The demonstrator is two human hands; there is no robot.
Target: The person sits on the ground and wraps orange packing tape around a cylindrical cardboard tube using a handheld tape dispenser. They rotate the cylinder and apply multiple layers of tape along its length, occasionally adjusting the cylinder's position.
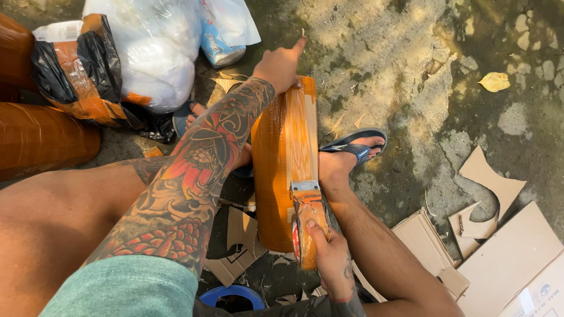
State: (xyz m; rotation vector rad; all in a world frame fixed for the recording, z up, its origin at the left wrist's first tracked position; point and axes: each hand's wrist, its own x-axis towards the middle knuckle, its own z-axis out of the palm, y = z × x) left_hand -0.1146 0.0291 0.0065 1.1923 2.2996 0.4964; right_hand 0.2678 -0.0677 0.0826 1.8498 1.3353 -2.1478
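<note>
A long parcel (282, 158) wrapped in shiny orange-brown tape lies between my feet on the ground. My left hand (281, 63) presses down on its far end, index finger stretched out. Down at the near end, my right hand (330, 258) grips a tape dispenser (308, 217); its metal blade edge rests on the parcel's top face. A fresh strip of tape runs along the top from the dispenser toward my left hand.
More tape-wrapped bundles (41, 135) lie at the left, with white plastic bags (158, 47) behind them. Flat cardboard scraps (505, 258) cover the ground at the right. A blue ring-shaped object (232, 293) sits near my knees. My right foot wears a sandal (352, 144).
</note>
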